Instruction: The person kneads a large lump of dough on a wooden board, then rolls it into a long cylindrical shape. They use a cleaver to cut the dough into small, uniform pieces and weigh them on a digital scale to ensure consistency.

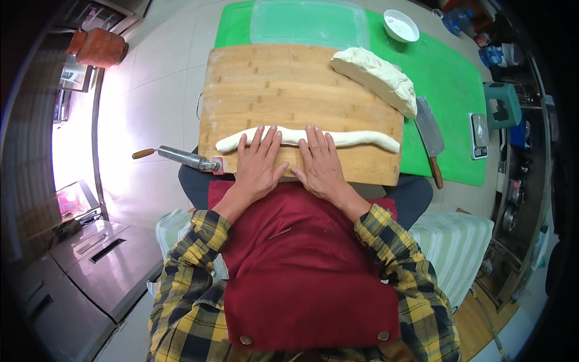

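A long rope of white dough (pixel 362 138) lies crosswise near the front of a wooden board (pixel 289 81). My left hand (pixel 259 156) rests flat on the left half of the rope, its fingers spread and pointing away from me. Just right of the middle, my right hand (pixel 320 156) lies on the same rope with the fingers apart. Both thumbs point inward over the board, and neither hand grips anything. A thick slab of dough (pixel 377 79) sits on the board's far right corner, partly over the edge.
Right of the board, a cleaver (pixel 429 131) and a digital scale (pixel 479 135) lie on a green mat (pixel 457 95). Behind are a white bowl of flour (pixel 401 26) and a clear plastic lid (pixel 310 22). A metal cylinder with a wooden handle (pixel 181 156) juts out at the board's left front corner.
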`<state>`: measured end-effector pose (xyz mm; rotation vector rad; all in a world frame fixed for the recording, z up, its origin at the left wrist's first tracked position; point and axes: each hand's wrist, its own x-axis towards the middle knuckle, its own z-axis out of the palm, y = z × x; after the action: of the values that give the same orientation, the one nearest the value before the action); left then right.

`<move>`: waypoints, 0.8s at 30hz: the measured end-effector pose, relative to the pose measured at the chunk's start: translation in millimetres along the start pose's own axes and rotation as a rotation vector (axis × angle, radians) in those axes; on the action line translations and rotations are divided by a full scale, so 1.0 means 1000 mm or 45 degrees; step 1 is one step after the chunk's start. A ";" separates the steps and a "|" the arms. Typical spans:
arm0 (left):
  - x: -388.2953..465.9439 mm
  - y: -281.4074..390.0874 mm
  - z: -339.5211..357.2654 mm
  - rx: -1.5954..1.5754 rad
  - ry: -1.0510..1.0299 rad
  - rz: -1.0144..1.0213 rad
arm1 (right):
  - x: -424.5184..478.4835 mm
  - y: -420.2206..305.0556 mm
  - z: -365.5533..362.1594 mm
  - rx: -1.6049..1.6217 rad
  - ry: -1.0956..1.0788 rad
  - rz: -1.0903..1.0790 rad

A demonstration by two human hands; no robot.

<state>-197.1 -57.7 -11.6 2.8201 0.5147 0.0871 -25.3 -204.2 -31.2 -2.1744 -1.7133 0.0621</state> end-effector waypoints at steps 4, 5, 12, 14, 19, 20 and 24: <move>0.078 -0.047 -0.006 0.118 0.185 -0.124 | 0.062 0.022 0.007 -0.044 0.071 0.075; 0.100 -0.061 -0.005 0.124 0.224 -0.138 | 0.089 0.032 0.003 -0.087 0.110 0.124; 0.070 -0.061 -0.011 0.030 -0.047 0.227 | 0.025 0.012 -0.011 -0.083 -0.238 -0.008; 0.032 -0.057 -0.018 0.013 -0.161 0.353 | -0.011 -0.001 -0.019 0.009 -0.244 -0.094; 0.073 -0.080 -0.034 0.052 -0.139 0.281 | 0.061 0.033 -0.011 -0.030 -0.014 0.056; 0.092 -0.086 -0.027 0.085 -0.038 0.206 | 0.079 0.042 -0.008 -0.068 0.055 0.163; 0.106 -0.085 -0.023 0.125 -0.065 0.252 | 0.078 0.050 -0.004 -0.058 -0.134 0.170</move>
<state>-129.2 62.3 -12.2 2.9536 0.2331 0.0287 43.1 -140.8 -27.8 -2.3558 -1.6369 0.1770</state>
